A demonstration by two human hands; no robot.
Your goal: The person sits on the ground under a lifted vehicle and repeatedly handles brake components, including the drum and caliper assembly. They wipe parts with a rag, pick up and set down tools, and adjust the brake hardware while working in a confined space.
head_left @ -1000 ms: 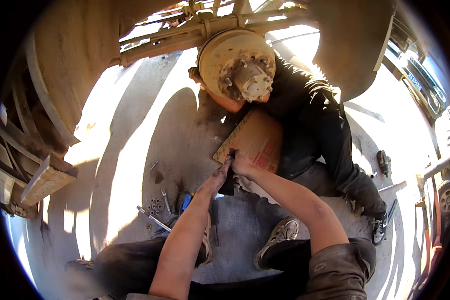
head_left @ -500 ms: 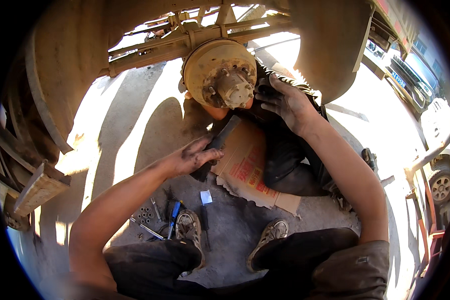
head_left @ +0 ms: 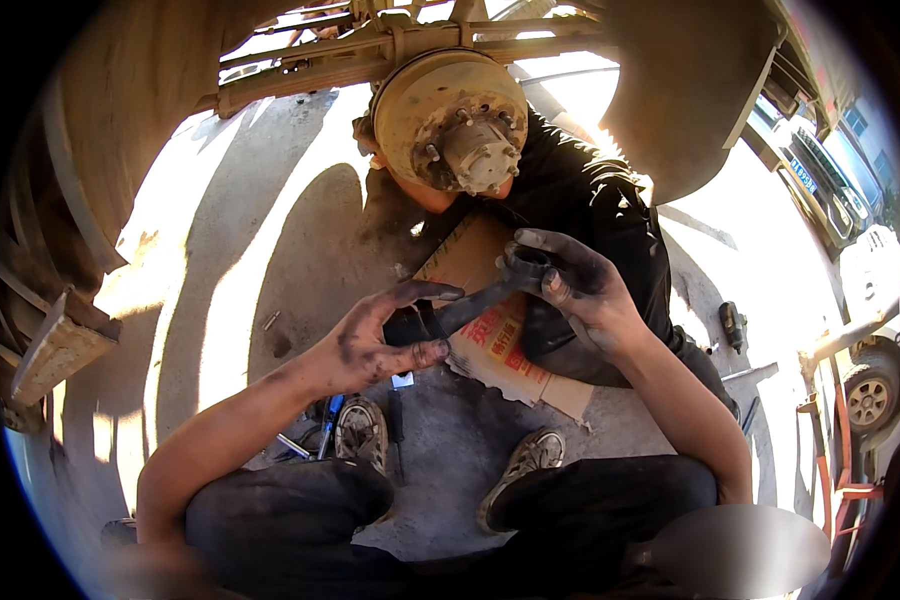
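Note:
My left hand (head_left: 370, 340) is closed round a dark tool with a long round shaft (head_left: 472, 308), held slanting up to the right in front of my knees. Its thicker black body is partly covered by my fingers. At the upper end of the shaft, my right hand (head_left: 590, 300) grips a short black socket (head_left: 527, 266) between thumb and fingers. The socket meets the shaft there; whether it is seated I cannot tell. Beyond my hands stands a rusty wheel hub (head_left: 480, 155) with studs, on a dusty brake drum (head_left: 420, 115).
Another person in dark clothes (head_left: 595, 205) crouches behind the drum. Below my hands lies a torn cardboard sheet (head_left: 500, 350). Blue-handled tools (head_left: 328, 420) are by my left shoe (head_left: 360, 432). A dark power tool (head_left: 733, 327) rests at the right. An axle beam (head_left: 310, 75) crosses behind.
My right hand has come down and left from beside the hub to the shaft's end, bringing a black socket. The tool has turned flatter, its end pointing more to the right.

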